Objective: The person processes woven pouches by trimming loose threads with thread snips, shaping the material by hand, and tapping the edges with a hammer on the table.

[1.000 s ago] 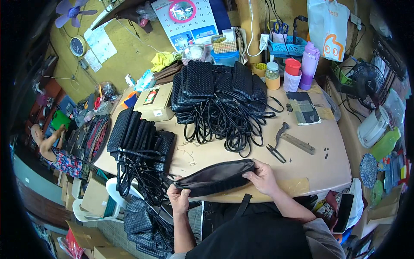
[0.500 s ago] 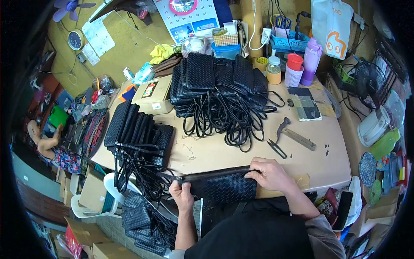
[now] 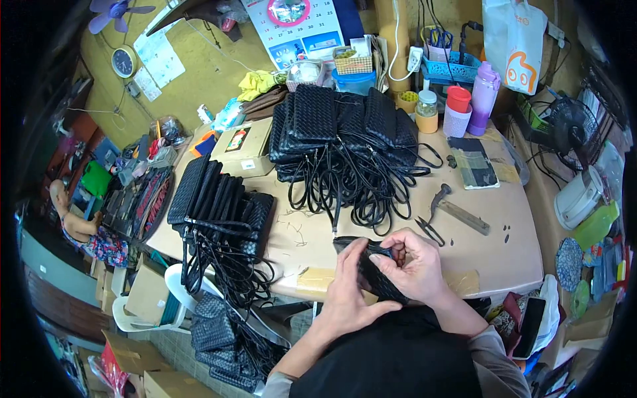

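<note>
Near the front edge of the table I hold a black woven pouch [image 3: 379, 280], seen nearly end-on, with its zippered edge facing up. My left hand [image 3: 346, 290] is around its left side, the thumb stretched out toward me. The curled fingers of my right hand [image 3: 417, 265] grip the pouch's other side near the top edge; part of it is hidden behind them. A thin black strap runs up from the pouch's far end to the big pile of black woven pouches [image 3: 315, 119]. A smaller stack of such pouches [image 3: 215, 199] stands at the left, its straps hanging over the edge.
Right of my hands lie a hammer [image 3: 464, 217] and small black snips [image 3: 430, 232]. A dark notebook [image 3: 472, 164], a purple bottle [image 3: 484, 99] and a cardboard box [image 3: 242, 149] stand farther back. More pouches [image 3: 222, 345] rest below left. Another person [image 3: 99, 239] is at far left.
The pouch was stretched sideways between both hands; now it is turned end-on. My left hand has moved right and up, close to the right hand. The view has shifted slightly.
</note>
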The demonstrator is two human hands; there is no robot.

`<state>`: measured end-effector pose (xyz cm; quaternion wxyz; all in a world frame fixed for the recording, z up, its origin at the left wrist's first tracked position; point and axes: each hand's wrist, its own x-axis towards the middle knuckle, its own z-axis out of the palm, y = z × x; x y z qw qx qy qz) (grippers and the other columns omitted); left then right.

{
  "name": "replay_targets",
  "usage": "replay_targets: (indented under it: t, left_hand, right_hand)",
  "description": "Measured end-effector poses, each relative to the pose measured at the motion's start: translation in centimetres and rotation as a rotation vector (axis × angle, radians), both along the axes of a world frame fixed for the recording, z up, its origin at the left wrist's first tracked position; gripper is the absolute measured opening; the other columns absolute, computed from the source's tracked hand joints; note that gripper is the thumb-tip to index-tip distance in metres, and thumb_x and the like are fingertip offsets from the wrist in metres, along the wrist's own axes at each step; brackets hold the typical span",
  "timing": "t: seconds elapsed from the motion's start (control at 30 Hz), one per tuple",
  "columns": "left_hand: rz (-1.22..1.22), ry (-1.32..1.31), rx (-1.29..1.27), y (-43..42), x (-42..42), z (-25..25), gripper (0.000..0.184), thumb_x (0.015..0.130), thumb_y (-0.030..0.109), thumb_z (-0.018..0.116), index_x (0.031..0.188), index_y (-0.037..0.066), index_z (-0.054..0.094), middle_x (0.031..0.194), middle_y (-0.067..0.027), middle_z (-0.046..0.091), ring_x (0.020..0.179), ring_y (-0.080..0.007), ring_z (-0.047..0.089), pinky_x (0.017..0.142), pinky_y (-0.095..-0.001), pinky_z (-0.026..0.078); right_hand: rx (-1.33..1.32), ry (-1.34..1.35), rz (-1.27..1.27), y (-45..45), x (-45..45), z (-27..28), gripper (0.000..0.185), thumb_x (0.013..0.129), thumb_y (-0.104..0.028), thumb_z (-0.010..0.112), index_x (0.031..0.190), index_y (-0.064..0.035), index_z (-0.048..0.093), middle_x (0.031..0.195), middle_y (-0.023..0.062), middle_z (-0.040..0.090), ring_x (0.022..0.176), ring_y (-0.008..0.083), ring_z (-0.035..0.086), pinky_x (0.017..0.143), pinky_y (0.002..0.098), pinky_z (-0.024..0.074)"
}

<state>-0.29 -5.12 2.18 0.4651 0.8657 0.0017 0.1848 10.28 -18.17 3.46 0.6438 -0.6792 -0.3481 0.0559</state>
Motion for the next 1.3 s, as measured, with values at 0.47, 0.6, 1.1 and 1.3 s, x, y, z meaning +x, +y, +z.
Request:
replay_targets:
  t: [0.47,0.6,1.1,1.3]
  left_hand:
    - [-0.105,0.127,-0.019,-0.9,0.1,-0.2,0.061,0.077,0.014,0.062,0.131,-0.006,0.041,0.129,-0.0245,0.045,0.116,-0.0424,0.050,0.096,-0.0417,0.043]
    - [-0.083,0.040,-0.068,-0.6,0.3,-1.0,0.057,0.078,0.011,0.057,0.130,-0.006,0.042,0.124,-0.0248,0.047,0.112,-0.0419,0.051,0.095,-0.0405,0.043]
    - [0.152,-0.136,-0.287,-0.9,0.3,-6.6,0.045,0.082,0.011,0.062,0.121,-0.005,0.047,0.120,-0.0182,0.046,0.106,-0.0256,0.050,0.096,-0.0364,0.041]
    - [0.216,-0.099,-0.733,5.5,0.1,-12.5,0.050,0.086,0.016,0.068,0.128,-0.002,0.047,0.125,-0.0113,0.054,0.112,-0.0162,0.052,0.098,-0.0317,0.040]
  right_hand:
    - [-0.213,-0.112,0.370,0.0,3.2,-0.1,0.012,0.078,-0.003,0.074,0.080,-0.0012,0.063,0.089,0.0018,0.050,0.076,0.0106,0.051,0.064,0.0266,0.0414]
    - [0.083,0.239,0.477,1.1,3.3,-2.5,0.018,0.081,-0.010,0.073,0.074,-0.0032,0.059,0.086,0.0010,0.047,0.080,0.0088,0.046,0.070,0.0234,0.0374]
    - [-0.340,-0.010,0.260,-3.1,1.5,0.5,0.029,0.087,-0.010,0.062,0.114,-0.0049,0.050,0.091,0.0085,0.061,0.088,0.0177,0.063,0.075,0.0313,0.0501]
    - [-0.100,0.096,0.534,-7.1,4.8,-1.6,0.030,0.086,0.009,0.053,0.115,0.0011,0.050,0.112,0.0092,0.054,0.105,0.0157,0.056,0.092,0.0299,0.0451]
